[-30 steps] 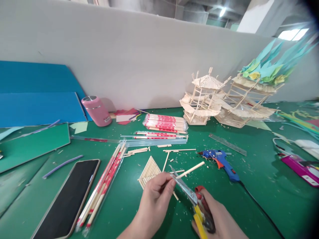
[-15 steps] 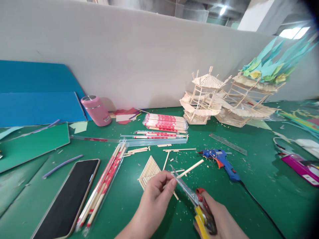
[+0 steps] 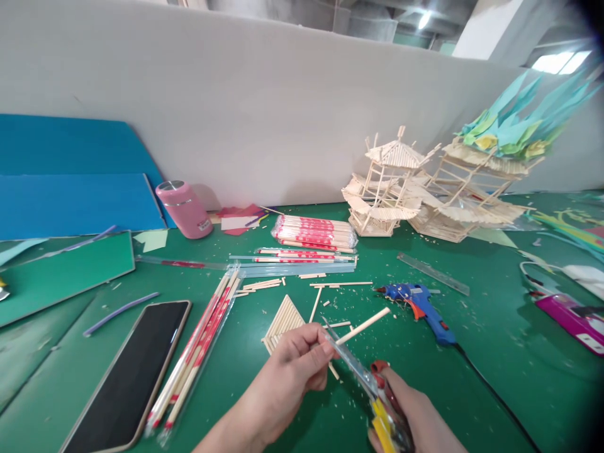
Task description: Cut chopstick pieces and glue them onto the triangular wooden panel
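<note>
Left hand (image 3: 295, 368) is pinching a wooden stick (image 3: 363, 325); right hand (image 3: 415, 418) is gripping scissors (image 3: 363, 377) whose blades are straddling it, above the green table (image 3: 491, 352).

Count on my table (image 3: 495, 352): one phone (image 3: 127, 374), one pink bottle (image 3: 184, 209), one blue glue gun (image 3: 418, 302), one clear ruler (image 3: 433, 274), two stick-built model pavilions (image 3: 384, 189), one flat glued stick panel (image 3: 283, 322). In my grip: one stick (image 3: 362, 326), one pair of scissors (image 3: 365, 384). Loose offcuts too many and small to count.
</note>
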{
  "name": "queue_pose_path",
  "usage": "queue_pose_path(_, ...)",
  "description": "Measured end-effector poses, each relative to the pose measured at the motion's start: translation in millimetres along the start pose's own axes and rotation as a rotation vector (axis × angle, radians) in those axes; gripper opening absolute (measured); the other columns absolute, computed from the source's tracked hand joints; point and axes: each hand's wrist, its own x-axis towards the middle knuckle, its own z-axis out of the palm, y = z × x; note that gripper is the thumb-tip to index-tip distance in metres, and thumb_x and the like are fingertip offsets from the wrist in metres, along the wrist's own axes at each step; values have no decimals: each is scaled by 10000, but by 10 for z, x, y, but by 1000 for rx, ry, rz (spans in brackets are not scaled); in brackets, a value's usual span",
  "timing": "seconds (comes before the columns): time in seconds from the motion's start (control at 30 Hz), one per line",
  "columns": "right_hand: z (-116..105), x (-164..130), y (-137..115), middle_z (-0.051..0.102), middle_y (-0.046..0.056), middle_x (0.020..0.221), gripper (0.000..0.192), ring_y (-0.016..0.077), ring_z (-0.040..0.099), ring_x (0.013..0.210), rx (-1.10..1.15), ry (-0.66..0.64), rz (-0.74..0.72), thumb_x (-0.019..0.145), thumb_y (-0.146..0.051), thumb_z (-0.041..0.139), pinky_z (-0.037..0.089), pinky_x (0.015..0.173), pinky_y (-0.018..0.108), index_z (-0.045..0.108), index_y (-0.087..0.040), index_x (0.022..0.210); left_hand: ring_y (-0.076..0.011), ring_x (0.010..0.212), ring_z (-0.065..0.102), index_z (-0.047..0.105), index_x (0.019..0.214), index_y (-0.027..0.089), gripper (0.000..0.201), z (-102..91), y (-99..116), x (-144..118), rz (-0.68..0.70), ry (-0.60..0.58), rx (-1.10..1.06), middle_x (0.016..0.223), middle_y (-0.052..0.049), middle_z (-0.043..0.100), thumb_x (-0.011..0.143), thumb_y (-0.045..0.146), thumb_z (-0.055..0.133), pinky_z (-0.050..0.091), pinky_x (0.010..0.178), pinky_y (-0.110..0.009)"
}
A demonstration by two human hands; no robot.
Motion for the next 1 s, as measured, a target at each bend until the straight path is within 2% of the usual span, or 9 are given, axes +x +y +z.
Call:
queue_pose_path(0.13,-28,16,-46,543,-44,639,286,97,503,568,-9,-26,22,601,-203,576,375,520,174,481,-186,870,-69,490,227,504,711,149,277,30,-45,-9,96,123,291,541,70,311,820,403,519,161,463,-227)
queue_pose_path(0.27,-106,-6,-159,586,-4,731,415,128,543,630,-6,-53,57,607,-238,590,414,580,197,457,-179,996,-90,574,293,491,728,158,287,52,-61,-40,254,207,552,623,41,373,861,408,446,227,516,-228)
queue_pose_path(0.33,-114,-23,-182,588,9,758,450,135,551,638,2,-51,81,610,-246,592,424,588,205,440,-180,1028,-84,541,269,476,706,161,292,49,-43,-45,213,151,472,586,54,343,854,412,459,209,496,-229)
queue_pose_path(0.4,-101,-33,-175,582,-7,735,455,127,548,616,43,-59,96,598,-229,598,421,569,197,439,-196,1023,-73,486,228,460,706,168,276,35,-20,-38,118,60,277,528,76,299,832,410,498,171,468,-229)
queue_pose_path(0.53,-77,-23,-134,569,-37,663,357,110,531,581,109,-41,128,610,-202,576,403,536,176,475,-214,952,-60,431,206,447,721,175,249,6,-15,-3,7,-47,31,463,97,280,801,389,546,136,454,-232)
queue_pose_path(0.63,-88,-8,-145,551,-24,661,259,107,503,589,37,-40,101,612,-202,564,400,557,184,493,-187,861,-62,459,202,457,712,162,272,23,-40,9,36,38,130,500,89,286,801,402,546,139,457,-232)
queue_pose_path(0.77,-87,-18,-218,526,-32,668,342,105,490,580,42,-8,68,579,-212,577,397,553,193,460,-186,899,-76,546,270,483,718,147,319,66,-54,-13,188,198,386,612,49,371,807,451,522,201,488,-223)
queue_pose_path(0.87,-92,-44,-263,506,-46,635,388,104,488,544,26,12,70,592,-256,576,383,511,198,428,-194,945,-71,513,244,481,691,149,318,59,-46,-27,180,144,363,568,62,338,817,438,515,172,467,-229)
queue_pose_path(1.0,-124,-57,-259,511,-46,656,401,104,496,566,21,-25,75,605,-251,569,389,527,196,409,-199,970,-57,439,188,478,702,156,263,19,-36,-8,72,30,99,472,94,277,808,387,547,125,450,-241)
